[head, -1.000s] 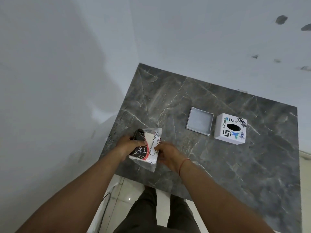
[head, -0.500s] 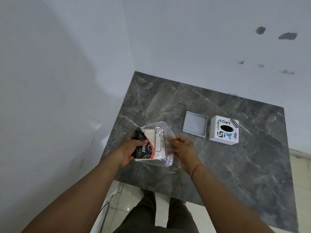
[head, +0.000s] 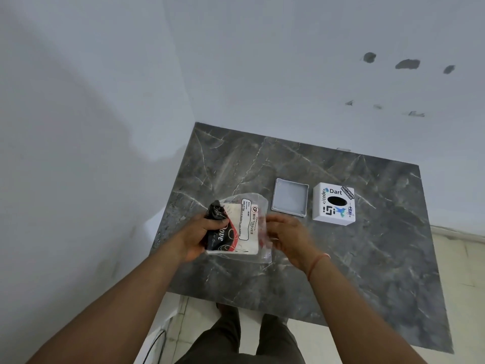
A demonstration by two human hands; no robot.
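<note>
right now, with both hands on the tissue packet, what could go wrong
1. The right hand seems to pinch only the loose clear wrap of the tissue packet; a hard pull may tear it and spill tissues.
2. The left hand grips one end only, so the packet could slip down onto the table.

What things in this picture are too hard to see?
All in the head view:
- Small print on the tissue pack: too small to read.
- Pack's left end: covered by the left hand gripping it.
- Fingers of the right hand: blurred behind the pack's clear plastic, so a pinch is unsure.
- Inside the white box: its oval hole shows only black.
</note>
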